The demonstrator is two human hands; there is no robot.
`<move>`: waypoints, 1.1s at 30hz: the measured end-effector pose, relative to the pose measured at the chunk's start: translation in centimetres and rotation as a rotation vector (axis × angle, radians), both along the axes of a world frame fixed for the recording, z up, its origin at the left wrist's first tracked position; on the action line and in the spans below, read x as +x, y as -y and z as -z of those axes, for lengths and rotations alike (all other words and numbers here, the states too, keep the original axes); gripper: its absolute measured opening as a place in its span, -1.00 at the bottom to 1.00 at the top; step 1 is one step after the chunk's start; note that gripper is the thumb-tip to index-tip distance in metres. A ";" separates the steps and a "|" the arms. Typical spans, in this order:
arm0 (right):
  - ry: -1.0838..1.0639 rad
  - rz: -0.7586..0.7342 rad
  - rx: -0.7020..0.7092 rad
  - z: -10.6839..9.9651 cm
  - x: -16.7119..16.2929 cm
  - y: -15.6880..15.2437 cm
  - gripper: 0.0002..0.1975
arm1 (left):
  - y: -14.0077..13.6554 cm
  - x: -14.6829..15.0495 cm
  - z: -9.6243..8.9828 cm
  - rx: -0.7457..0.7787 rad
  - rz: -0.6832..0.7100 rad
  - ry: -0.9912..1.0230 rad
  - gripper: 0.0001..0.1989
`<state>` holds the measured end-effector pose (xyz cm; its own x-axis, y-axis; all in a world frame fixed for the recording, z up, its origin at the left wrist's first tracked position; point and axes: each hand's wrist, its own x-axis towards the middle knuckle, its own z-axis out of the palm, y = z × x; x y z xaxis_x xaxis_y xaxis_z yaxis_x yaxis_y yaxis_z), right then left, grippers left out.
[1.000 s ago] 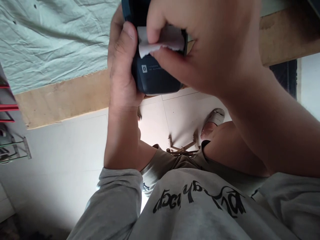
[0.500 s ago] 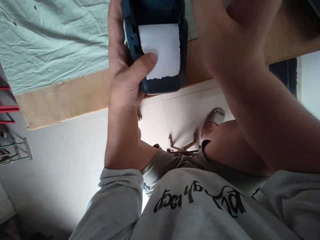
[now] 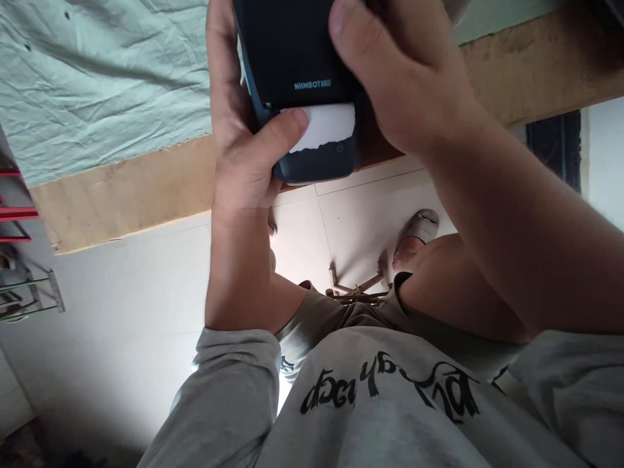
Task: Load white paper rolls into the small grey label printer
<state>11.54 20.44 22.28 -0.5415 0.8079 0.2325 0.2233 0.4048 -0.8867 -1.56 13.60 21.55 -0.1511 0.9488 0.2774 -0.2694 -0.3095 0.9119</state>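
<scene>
A dark label printer (image 3: 297,55) marked NIIMBOT is held up near the top of the head view, its lid lying down over the paper bay. White label paper (image 3: 326,127) with a torn front edge sticks out from under the lid. My left hand (image 3: 244,133) is wrapped round the printer's left side, its thumb pressing on the paper. My right hand (image 3: 404,71) grips the right side, with the thumb on the lid. Its other fingers are hidden behind the printer, and the printer's far end is cut off by the frame.
Behind the printer is a table with a wooden edge (image 3: 131,188) and a wrinkled pale green cloth (image 3: 107,78). Red and metal racks (image 3: 24,292) stand at the far left. Below are my knees, a slippered foot (image 3: 419,234) and wooden stool legs (image 3: 358,286) on the tiled floor.
The printer's lid was open, showing the paper in the bay; now it is down over it. My right hand has moved left onto the lid and side. My left hand stays in place.
</scene>
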 end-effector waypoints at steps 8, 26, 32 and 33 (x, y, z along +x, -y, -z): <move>0.152 -0.067 0.053 0.7 0.0 0.0 -0.38 | 0.5 2.8 -1.2 -0.055 -0.104 0.107 -0.88; 0.218 -0.004 0.136 0.9 0.5 0.1 -0.43 | 0.3 2.2 -1.1 -0.109 -0.033 0.076 -0.85; 0.269 -0.002 0.135 0.6 0.6 0.2 -0.39 | -0.1 1.7 -0.2 -0.062 -0.019 0.064 -0.86; 0.273 -0.002 0.137 0.6 0.6 0.3 -0.40 | -0.1 1.6 -0.1 -0.062 -0.017 0.065 -0.85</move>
<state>12.18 20.17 21.67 -0.6003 0.7780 0.1850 0.4446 0.5170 -0.7314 0.04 13.75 21.69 -0.1835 0.9609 0.2072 -0.3238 -0.2581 0.9102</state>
